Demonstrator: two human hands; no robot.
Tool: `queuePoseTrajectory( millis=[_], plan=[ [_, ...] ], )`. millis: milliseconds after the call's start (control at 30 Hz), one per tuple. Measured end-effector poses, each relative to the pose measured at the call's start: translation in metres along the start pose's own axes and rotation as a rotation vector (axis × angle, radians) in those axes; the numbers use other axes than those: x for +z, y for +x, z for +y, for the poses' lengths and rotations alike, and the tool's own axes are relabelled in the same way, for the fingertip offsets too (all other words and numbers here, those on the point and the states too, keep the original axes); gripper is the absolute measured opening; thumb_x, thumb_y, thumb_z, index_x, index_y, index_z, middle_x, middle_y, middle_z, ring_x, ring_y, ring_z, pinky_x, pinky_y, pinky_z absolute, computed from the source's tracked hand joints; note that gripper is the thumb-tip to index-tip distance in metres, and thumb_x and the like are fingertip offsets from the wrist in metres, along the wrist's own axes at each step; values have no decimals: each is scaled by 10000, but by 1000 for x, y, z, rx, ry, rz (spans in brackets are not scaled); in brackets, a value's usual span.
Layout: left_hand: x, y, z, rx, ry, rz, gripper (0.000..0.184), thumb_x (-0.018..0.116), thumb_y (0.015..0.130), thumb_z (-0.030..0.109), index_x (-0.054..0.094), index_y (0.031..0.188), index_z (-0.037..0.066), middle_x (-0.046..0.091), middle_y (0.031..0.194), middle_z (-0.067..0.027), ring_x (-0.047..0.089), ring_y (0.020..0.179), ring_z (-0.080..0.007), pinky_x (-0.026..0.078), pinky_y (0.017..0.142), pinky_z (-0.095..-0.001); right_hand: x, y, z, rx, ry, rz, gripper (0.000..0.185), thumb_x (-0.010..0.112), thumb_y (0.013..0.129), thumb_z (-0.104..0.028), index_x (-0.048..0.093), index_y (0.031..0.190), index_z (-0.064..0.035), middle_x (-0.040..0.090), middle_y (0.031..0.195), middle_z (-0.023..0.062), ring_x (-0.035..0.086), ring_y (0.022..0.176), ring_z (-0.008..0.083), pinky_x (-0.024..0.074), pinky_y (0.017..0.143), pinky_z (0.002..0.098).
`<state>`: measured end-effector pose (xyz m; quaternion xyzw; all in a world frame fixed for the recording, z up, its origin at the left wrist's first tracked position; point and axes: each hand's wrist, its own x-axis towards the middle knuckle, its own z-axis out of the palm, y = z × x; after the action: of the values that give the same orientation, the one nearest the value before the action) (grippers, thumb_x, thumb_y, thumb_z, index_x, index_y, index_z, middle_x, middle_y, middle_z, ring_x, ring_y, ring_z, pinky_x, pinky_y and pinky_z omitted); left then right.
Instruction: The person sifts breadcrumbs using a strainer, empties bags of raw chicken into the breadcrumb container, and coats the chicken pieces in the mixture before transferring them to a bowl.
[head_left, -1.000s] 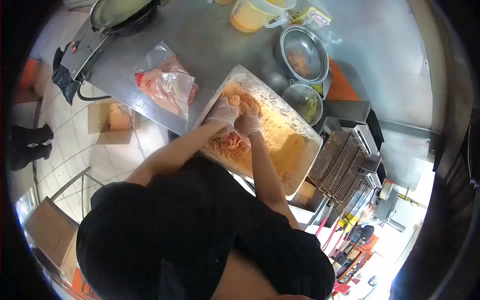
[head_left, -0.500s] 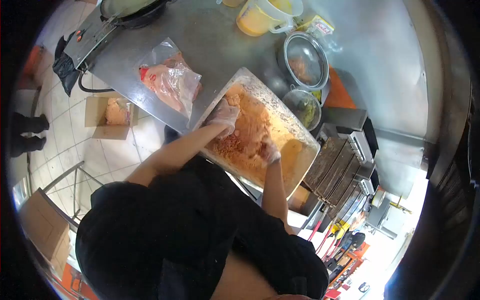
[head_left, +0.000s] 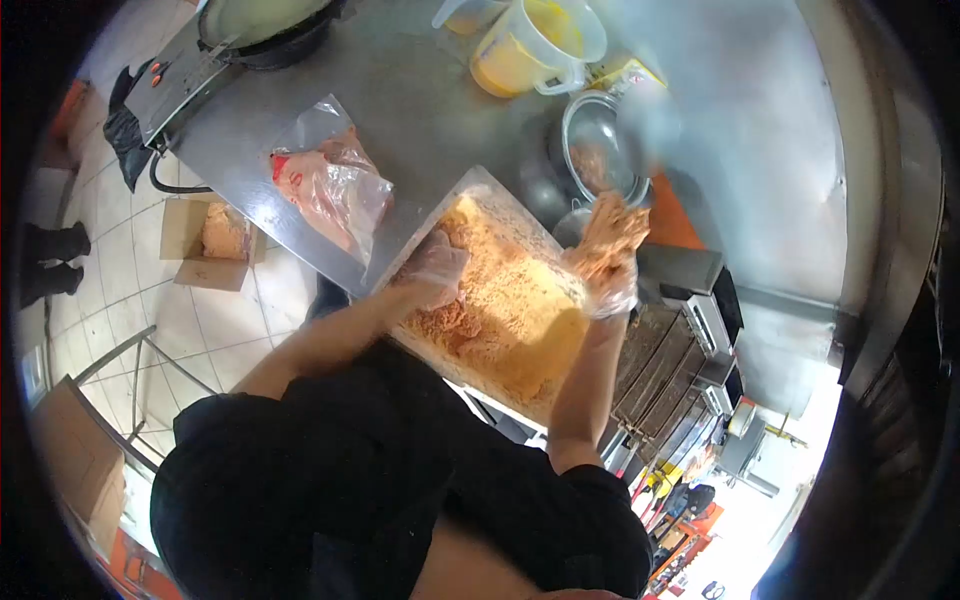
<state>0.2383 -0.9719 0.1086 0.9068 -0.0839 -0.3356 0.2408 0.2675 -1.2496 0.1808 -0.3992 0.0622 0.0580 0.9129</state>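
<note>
My right hand (head_left: 612, 298), in a clear plastic glove, grips a flat piece of crumb-coated meat (head_left: 610, 236) and holds it up over the right rim of a deep rectangular tub (head_left: 398, 262). Orange-yellow breadcrumbs (head_left: 520, 300) cover the tub's floor. My left hand (head_left: 437, 264), gloved as well, is low at the tub's left side among the crumbs; its fingers are blurred and partly hidden. Just below it lies more reddish coated meat (head_left: 447, 320).
A plastic bag of raw meat (head_left: 335, 190) lies left of the tub. Behind are a measuring jug (head_left: 520, 50) of yellow liquid and a metal bowl (head_left: 605, 150) with meat. A large pan (head_left: 270, 40) stands back left; an open cardboard box (head_left: 212, 240) is on the floor.
My right hand has risen out of the tub toward the bowl, lifting the coated meat. My left hand stays at the tub's left side. More yellow crumbs now show on the tub's floor.
</note>
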Motion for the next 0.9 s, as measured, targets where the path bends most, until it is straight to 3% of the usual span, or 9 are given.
queuePoseTrajectory(
  millis=[100,267,333,400,467,533,600,800,900],
  plan=[
    [-30,-16,14,97,495,-191,362,628,768,138,556,1116,70,547,1003,-103,460,1155,-229,461,805,-394,-19,76,-32,7,-246,224,525,588,788,-101,415,1282,-62,558,1145,91,584,985,236,518,803,384],
    [50,44,-8,230,775,-267,249,629,768,207,575,976,81,529,879,-87,529,889,-233,424,708,-379,-62,191,-35,-61,-767,207,433,605,777,-115,501,1194,-73,582,1042,71,593,921,226,499,758,341],
    [100,61,-24,64,-174,402,223,581,806,263,582,894,58,563,844,-111,547,798,-259,422,693,-383,-51,211,-27,-75,-1206,270,553,683,695,-158,502,1209,-63,606,1009,77,613,859,223,500,746,358],
    [52,36,-5,65,218,492,168,530,846,145,648,929,57,622,864,-90,586,874,-217,457,723,-372,-37,224,-17,-93,-1433,296,574,711,658,-203,522,1191,-103,623,994,90,619,878,241,496,752,369],
    [51,34,-8,-168,-442,328,232,509,863,145,628,1035,45,623,895,-93,574,882,-336,439,772,-460,-30,231,-9,-142,-1896,393,616,766,584,-295,562,1155,-183,657,962,117,631,915,277,488,763,391],
    [28,23,-11,-57,-399,249,311,476,892,175,588,1150,41,600,1000,-109,497,1055,-437,396,868,-555,-37,236,-5,-151,-1940,374,686,756,576,-297,534,1224,-259,663,1008,126,634,942,298,487,796,404],
    [-4,4,0,339,353,-77,428,493,895,295,535,1237,42,490,1249,-172,300,1265,-479,322,987,-586,-44,239,-2,-110,-2014,459,706,726,622,-299,504,1289,-236,613,1150,150,568,1087,311,449,901,393],
    [-27,-15,22,145,381,-188,600,700,754,202,496,1303,70,102,1523,-150,96,1340,-520,325,981,-598,-8,157,-15,-558,-1880,475,622,671,753,-296,487,1287,-36,443,1332,240,293,1327,348,284,1071,402],
    [-30,-11,36,181,559,-188,628,725,730,195,496,1300,64,254,1448,-166,209,1312,-490,389,936,-537,11,87,-7,-700,-1642,335,459,671,803,-129,507,1213,-5,500,1224,150,518,1103,244,474,868,397]
  ],
)
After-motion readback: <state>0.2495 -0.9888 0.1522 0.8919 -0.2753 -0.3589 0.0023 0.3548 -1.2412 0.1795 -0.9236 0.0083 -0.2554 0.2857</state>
